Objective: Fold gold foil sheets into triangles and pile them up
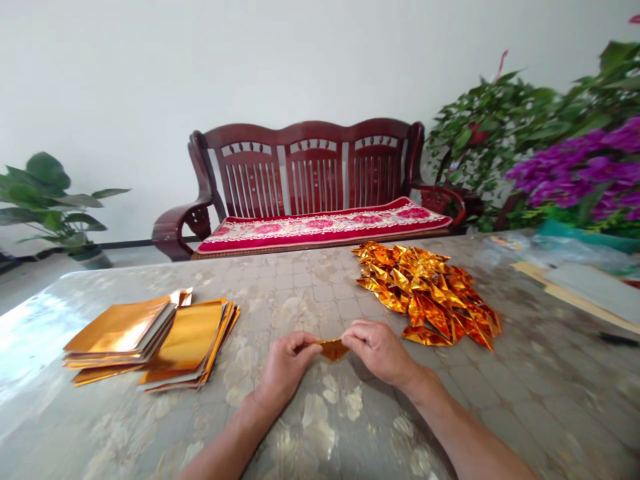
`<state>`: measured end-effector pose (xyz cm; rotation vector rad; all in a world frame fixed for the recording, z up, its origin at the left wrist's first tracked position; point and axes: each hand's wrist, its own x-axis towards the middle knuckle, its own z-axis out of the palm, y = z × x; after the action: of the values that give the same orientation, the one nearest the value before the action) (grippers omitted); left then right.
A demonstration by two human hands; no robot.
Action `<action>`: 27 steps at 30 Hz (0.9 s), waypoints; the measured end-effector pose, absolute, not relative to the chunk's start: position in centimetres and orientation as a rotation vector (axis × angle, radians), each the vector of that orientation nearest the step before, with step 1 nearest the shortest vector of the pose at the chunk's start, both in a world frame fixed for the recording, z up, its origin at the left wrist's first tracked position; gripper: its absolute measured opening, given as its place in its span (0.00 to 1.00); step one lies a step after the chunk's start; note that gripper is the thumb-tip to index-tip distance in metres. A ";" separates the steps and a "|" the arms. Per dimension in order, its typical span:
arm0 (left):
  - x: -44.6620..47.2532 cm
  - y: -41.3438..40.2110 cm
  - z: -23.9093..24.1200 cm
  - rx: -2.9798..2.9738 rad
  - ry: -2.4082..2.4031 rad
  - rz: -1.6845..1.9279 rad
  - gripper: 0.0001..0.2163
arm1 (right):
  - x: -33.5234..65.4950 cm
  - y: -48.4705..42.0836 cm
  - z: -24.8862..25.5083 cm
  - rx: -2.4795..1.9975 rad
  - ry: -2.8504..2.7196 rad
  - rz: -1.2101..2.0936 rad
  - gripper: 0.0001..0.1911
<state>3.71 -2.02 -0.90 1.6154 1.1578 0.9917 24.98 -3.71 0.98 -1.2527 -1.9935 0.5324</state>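
Just above the table's near middle, a small folded piece of gold foil paper (333, 349) is pinched between my two hands. My left hand (290, 363) grips its left end with thumb and fingers. Its right end is in the closed fingertips of my right hand (376, 348). The ends of the piece are hidden under the fingers. To the right lies a heap of folded gold foil ingots (425, 287), pointed at their tips. Flat sheets of gold foil paper (193, 337) rest in stacks on the left, apart from my left hand.
The table (280, 293) has a floral, tiled-pattern cover. At its right stand purple flowers (590, 163), with papers (595, 293) and a dark pen-like object (617, 339) nearer. A wooden bench (313, 170) with a red cushion (320, 225) is behind; a potted plant (55, 193) stands left.
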 end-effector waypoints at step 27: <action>5.0 -1.8 0.0 1.523 1.346 1.084 0.16 | 19.2 -6.6 0.1 -1.090 -2.204 -0.454 0.14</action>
<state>4.97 -1.76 -0.05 1.5232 1.3458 1.0844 19.18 -6.59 0.08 -1.0901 -2.2040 -0.4543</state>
